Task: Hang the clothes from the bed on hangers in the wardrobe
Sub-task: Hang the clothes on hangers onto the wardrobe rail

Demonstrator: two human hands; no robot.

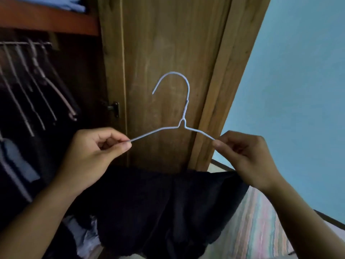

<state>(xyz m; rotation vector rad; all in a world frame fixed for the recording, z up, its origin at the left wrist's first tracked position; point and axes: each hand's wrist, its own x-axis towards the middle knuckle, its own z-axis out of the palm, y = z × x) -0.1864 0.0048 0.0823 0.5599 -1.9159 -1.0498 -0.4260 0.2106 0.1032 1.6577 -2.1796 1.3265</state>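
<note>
We see a pale blue wall [302, 86] on the right. Below it a striped rug [257, 227] in pink, green and cream covers the floor. On the upper left, folded blue cloth [61, 2] lies on a reddish shelf [48, 21].

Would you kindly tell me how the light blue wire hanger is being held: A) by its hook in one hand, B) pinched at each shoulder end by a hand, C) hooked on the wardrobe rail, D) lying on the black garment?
B: the left hand and right hand each pinch one end of the wire hanger, held in front of the wardrobe door, its hook free.
</note>
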